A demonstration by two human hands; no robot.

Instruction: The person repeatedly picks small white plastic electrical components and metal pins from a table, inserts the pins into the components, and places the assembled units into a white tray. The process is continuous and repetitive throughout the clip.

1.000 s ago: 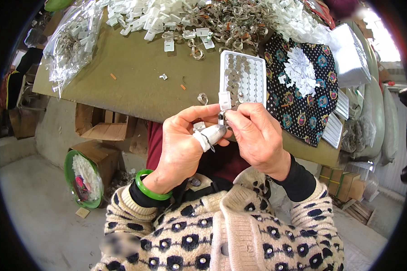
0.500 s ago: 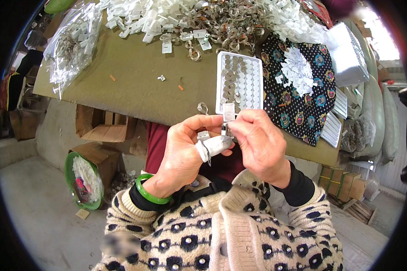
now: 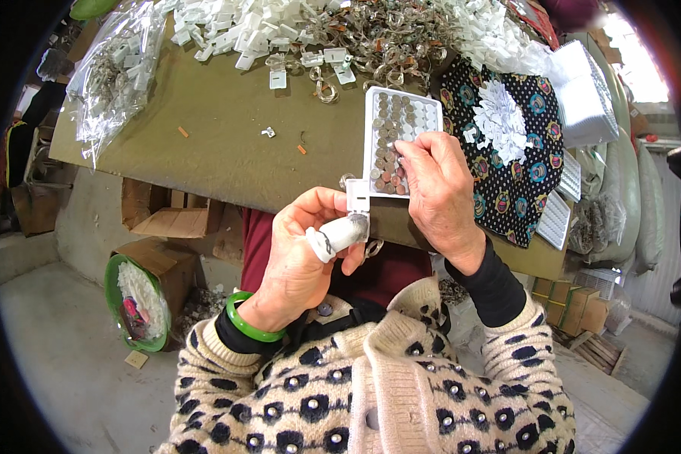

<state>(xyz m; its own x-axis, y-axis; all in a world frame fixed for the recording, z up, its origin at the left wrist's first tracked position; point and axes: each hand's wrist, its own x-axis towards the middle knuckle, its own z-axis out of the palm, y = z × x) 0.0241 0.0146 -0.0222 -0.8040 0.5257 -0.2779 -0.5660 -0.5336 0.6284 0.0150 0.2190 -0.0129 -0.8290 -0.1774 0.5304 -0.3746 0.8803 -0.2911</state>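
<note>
Olive tabletop (image 3: 227,136), white tray (image 3: 369,136), grey floor (image 3: 60,356), cardboard box (image 3: 170,221)

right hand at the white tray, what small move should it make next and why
Perhaps pinch one disc and lift it out: the right hand has its grip low over the tray, while the left hand holds a white piece by the tray's near left corner. Whether a disc is pinched now, I can't tell.

The table (image 3: 219,144) is offering room left of the tray (image 3: 430,113); white pieces (image 3: 242,32) are blocking the far side, the right hand (image 3: 440,193) the tray's near-right corner.
</note>
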